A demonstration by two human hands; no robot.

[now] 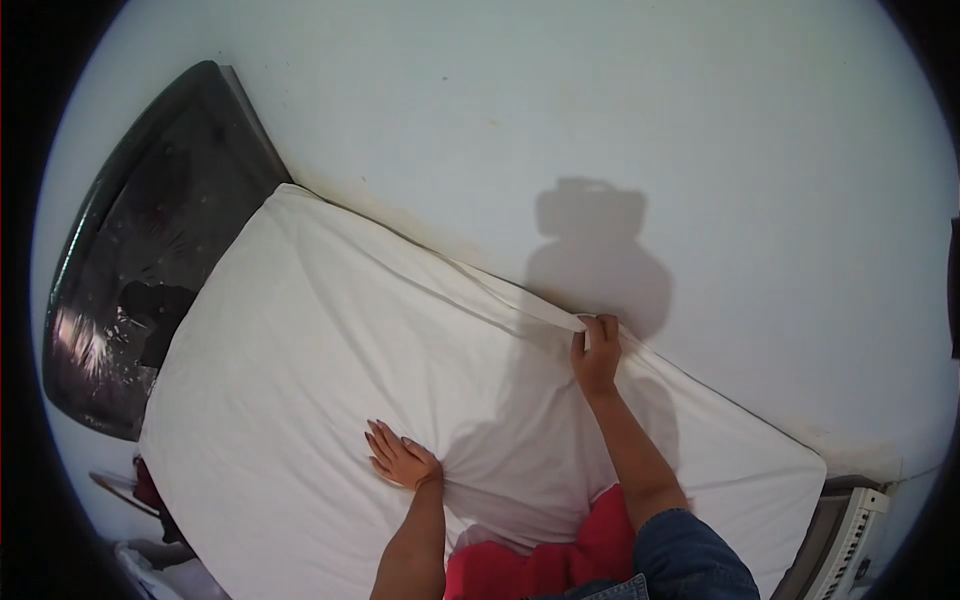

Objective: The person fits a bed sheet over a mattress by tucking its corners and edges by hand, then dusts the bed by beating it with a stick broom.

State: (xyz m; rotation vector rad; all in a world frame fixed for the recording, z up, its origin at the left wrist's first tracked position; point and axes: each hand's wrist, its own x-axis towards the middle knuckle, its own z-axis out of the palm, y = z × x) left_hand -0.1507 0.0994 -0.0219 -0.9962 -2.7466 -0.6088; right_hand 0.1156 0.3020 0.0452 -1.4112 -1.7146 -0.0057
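A white bed sheet (330, 330) covers the mattress, with creases running across it toward my hands. My left hand (405, 460) lies flat on the sheet near the middle of the bed, its fingers stretched out. At the wall side of the bed, my right hand (599, 350) is closed on the sheet's edge. A raised fold of the sheet runs from that hand toward the upper left corner. The fingertips of my right hand are partly hidden behind the cloth.
A dark glossy headboard (150, 250) stands at the left. The pale wall (750, 220) borders the bed's far side and bears my shadow. A white slatted object (850, 545) stands at the lower right. Red cloth (540, 570) covers my legs on the bed.
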